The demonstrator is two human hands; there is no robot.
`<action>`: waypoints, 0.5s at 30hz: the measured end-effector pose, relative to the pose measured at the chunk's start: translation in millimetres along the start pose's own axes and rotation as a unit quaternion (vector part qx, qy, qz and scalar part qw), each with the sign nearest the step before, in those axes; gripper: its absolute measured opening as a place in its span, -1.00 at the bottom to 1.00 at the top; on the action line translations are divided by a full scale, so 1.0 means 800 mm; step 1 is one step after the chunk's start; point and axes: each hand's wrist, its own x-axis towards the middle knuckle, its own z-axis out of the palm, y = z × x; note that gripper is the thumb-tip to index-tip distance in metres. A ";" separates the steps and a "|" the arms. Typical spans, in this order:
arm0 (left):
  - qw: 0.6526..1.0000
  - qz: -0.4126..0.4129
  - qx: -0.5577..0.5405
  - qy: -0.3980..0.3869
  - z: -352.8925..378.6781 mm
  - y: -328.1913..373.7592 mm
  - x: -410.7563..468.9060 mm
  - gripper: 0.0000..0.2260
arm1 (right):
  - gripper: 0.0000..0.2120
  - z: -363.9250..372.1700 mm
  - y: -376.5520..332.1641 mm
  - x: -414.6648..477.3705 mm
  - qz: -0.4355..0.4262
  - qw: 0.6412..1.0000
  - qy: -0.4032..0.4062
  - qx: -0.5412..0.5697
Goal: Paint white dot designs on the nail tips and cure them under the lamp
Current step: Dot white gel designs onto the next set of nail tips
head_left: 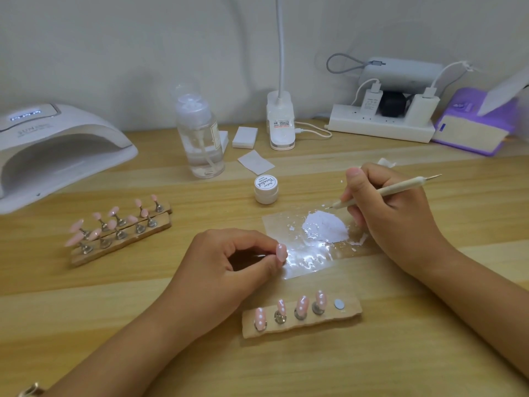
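Head view | we count four dotted tips (pixel 302 303) on near holder (pixel 352 310) | left hand (pixel 229 270) pinches one tip (pixel 281 251) | right hand (pixel 400 216) grips one dotting pen (pixel 400 188)

Curing lamp (pixel 57 138) top: "SUN" legible, display digits unreadable. Small white jar (pixel 266 190) lid: script "Painted". Clip lamp (pixel 282 123) sticker: illegible.

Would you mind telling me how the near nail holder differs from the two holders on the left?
The near holder carries four dotted tips and one bare slot; the left holders are full of plain pink tips. The near holder lies alone, the left holders side by side. All are wooden.
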 end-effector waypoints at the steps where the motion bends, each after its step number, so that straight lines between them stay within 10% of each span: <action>1: 1.000 0.001 0.001 0.001 0.000 0.000 0.000 -0.93 | -0.59 -0.001 -0.001 0.000 -0.003 1.000 0.005 0.001; 15: 0.996 0.081 0.034 0.027 0.001 0.007 0.000 -0.94 | -0.59 -0.001 -0.005 -0.001 -0.014 0.999 0.049 0.003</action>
